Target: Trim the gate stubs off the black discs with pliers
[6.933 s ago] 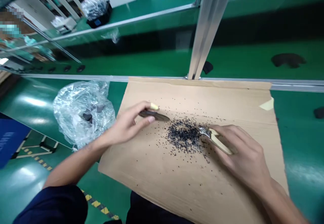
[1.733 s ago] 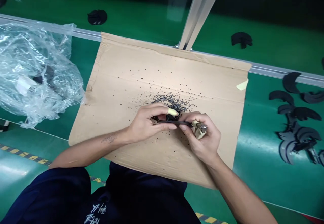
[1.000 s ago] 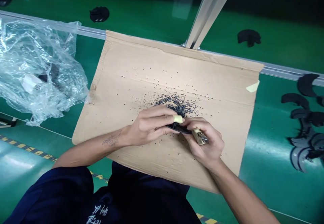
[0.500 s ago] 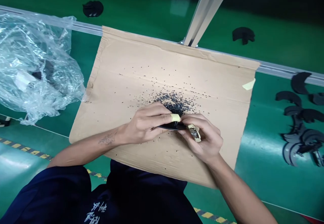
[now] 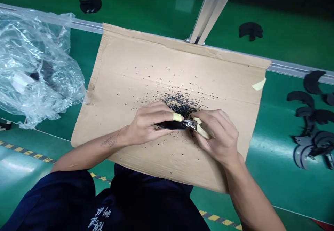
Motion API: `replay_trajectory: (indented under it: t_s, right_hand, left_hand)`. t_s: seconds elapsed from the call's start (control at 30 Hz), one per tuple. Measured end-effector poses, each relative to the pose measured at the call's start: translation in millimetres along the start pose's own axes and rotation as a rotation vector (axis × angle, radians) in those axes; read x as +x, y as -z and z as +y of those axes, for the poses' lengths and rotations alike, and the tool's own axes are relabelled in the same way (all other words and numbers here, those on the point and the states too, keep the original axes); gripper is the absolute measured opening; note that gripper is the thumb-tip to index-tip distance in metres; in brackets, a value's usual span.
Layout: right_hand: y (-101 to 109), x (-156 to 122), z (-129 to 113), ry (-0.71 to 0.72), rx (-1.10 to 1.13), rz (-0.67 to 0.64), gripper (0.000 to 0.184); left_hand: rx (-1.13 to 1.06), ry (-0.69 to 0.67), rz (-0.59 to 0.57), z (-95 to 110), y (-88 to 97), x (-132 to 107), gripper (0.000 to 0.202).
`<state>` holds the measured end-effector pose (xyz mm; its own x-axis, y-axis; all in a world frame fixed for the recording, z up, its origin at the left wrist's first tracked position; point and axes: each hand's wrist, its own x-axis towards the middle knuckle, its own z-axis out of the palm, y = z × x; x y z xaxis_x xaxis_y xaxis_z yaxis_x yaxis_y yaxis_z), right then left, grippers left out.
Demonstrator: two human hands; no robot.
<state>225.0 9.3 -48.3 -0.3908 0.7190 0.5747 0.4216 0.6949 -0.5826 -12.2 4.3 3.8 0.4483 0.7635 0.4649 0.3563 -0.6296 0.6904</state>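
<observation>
My left hand (image 5: 150, 124) is closed on a dark, curved plastic part (image 5: 173, 125), with yellow tape wrapped round one finger. In my right hand (image 5: 219, 133) is a pair of nippers (image 5: 199, 128) with pale yellow handles. Their metal jaws touch the right end of the plastic part, close to my left fingertips. Whether the jaws are fully closed I cannot tell. Just beyond my hands, many small black clippings (image 5: 180, 104) lie in a loose heap on the cardboard sheet (image 5: 146, 158).
A clear plastic bag (image 5: 39, 70) with dark pieces inside lies to the left. Several black curved parts (image 5: 311, 116) are piled at the right. Two more dark groups, one left (image 5: 90, 4) and one right (image 5: 251, 30), lie beyond the metal rail. A metal post (image 5: 214, 11) rises at the back.
My right hand has moved slightly right and turned the nippers, so their jaws now point left at the part's end. My left hand has shifted a little left with the plastic part.
</observation>
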Motion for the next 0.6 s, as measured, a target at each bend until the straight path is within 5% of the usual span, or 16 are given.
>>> replay_trajectory:
  t_s: [0.6]
  right_hand:
    - [1.1,-3.1,-5.0,-0.01,-0.081,0.017,0.013]
  left_hand:
    - [-0.025,0.005,-0.01,-1.9,-3.2,-3.4,0.018]
